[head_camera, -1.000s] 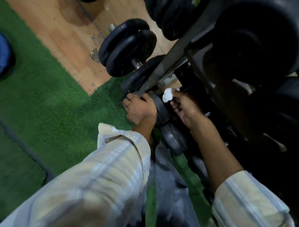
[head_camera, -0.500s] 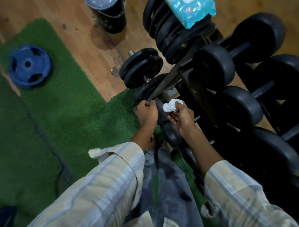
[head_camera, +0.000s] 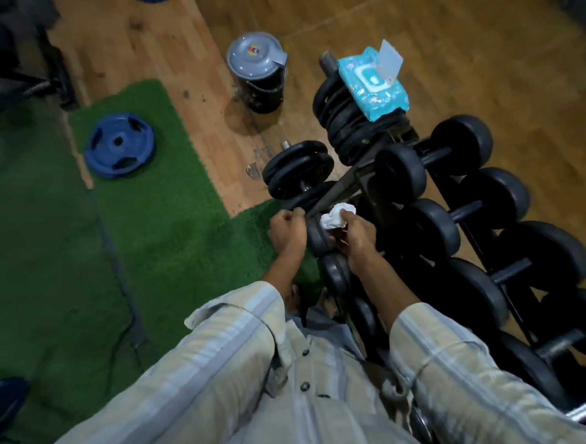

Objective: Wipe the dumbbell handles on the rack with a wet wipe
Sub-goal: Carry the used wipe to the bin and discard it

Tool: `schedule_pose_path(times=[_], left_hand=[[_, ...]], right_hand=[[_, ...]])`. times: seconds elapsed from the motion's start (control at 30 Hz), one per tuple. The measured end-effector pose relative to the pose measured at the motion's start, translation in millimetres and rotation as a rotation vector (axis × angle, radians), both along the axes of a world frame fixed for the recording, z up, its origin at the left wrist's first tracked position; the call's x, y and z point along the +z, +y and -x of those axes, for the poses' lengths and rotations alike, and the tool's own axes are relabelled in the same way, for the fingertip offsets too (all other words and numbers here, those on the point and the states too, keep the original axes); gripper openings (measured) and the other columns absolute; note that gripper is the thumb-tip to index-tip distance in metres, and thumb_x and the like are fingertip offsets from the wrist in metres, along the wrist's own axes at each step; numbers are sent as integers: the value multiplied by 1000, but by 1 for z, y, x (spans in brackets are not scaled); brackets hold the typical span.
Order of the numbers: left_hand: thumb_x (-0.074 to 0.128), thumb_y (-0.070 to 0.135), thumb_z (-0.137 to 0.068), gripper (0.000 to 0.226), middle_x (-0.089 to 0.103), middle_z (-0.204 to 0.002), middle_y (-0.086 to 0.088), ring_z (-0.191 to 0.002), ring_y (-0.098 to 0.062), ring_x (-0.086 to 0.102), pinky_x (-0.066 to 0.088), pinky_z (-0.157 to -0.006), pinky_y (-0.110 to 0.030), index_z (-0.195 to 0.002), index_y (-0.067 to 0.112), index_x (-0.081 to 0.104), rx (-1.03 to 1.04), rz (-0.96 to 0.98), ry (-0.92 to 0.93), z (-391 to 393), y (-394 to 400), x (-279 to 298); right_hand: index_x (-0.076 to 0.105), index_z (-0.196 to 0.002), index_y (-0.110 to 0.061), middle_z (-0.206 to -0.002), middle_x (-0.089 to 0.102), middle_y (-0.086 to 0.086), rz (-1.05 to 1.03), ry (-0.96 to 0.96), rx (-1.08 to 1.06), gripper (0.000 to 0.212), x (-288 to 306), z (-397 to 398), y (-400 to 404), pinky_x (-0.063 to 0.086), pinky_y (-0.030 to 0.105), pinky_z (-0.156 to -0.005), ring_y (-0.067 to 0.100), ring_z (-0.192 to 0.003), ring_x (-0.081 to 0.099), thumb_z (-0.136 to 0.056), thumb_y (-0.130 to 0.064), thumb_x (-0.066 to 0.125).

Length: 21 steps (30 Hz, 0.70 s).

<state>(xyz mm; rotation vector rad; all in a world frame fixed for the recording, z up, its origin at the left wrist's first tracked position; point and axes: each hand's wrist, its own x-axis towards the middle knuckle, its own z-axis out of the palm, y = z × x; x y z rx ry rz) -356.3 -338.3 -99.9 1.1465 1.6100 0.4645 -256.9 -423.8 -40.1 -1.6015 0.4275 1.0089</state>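
Green turf (head_camera: 171,234) carries a blue weight plate (head_camera: 119,145). Further right, the left hand (head_camera: 287,230) grips a low dumbbell's end (head_camera: 315,236) on the rack (head_camera: 367,181); the right hand (head_camera: 359,239) clutches the crumpled white wet wipe (head_camera: 335,216) just beside it.

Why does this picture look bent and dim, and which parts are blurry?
Head view: the wide-angle lens bows the dumbbell rack and floor lines. Lighting is dim, so the black dumbbells merge into shadow. The near sleeves and frame edges look soft. The white wipe in the right hand is the brightest spot. The left hand is fairly clear.
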Motion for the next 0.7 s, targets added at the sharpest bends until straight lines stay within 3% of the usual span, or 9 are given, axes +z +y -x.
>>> schedule_pose_path(times=[0.1,0.2,0.27,0.33,0.43,0.53,0.6,0.7], left_hand=[[59,46,-69,43,64,-68,-23,-54,-24,56,49,-53,-44,-70,3,58,46,-37,-15,9,7,35],[59,42,-69,43,63,-66,-23,-54,-21,54,42,-55,-33,-70,-1,57,95,-71,-51,22,29,54],[57,47,-63,50,56,-58,-18,-52,-20,49,39,-54,-31,-68,-3,55,144,-83,-74,32,47,56],[56,48,-63,46,52,-56,-10,-52,-19,48,39,-54,-31,-63,2,55,169,-74,-77,42,64,55],[58,45,-66,35,53,-57,-8,-53,-18,48,39,-54,-32,-62,11,58,182,-69,-96,57,96,61],[58,49,-68,43,59,-59,-11,-54,-19,52,41,-55,-32,-64,6,59,183,-72,-87,75,142,57],[58,53,-67,51,58,-58,-11,-54,-20,51,41,-56,-33,-68,1,59,172,-78,-90,89,176,55],[58,55,-64,57,51,-56,-7,-52,-20,48,41,-52,-36,-72,-1,59,144,-95,-102,111,228,59]], right_hand=[[75,-97,-7,-90,72,14,-11,-21,51,14,11,5,10,55,30,-61,24,-72,67,-96,-16,64],[73,-115,-3,-104,73,18,-34,-45,109,26,23,11,34,56,29,-61,31,-89,71,-95,-18,65],[72,-114,-6,-111,73,19,-44,-61,154,25,31,17,56,57,31,-64,33,-98,72,-95,-21,67],[70,-114,-8,-108,73,16,-33,-76,189,24,37,25,78,57,35,-68,32,-95,71,-96,-23,68],[71,-109,-5,-110,73,17,-11,-118,228,25,42,40,117,59,45,-79,33,-93,71,-95,-26,70],[71,-109,-5,-110,73,17,-31,-133,240,23,52,58,161,60,51,-89,35,-99,71,-96,-23,69],[67,-123,-1,-111,72,15,-58,-129,229,34,55,70,193,61,46,-84,32,-96,71,-97,-22,68],[63,-129,-1,-98,70,12,-86,-129,243,41,67,91,243,57,33,-61,24,-72,66,-97,-26,68]])
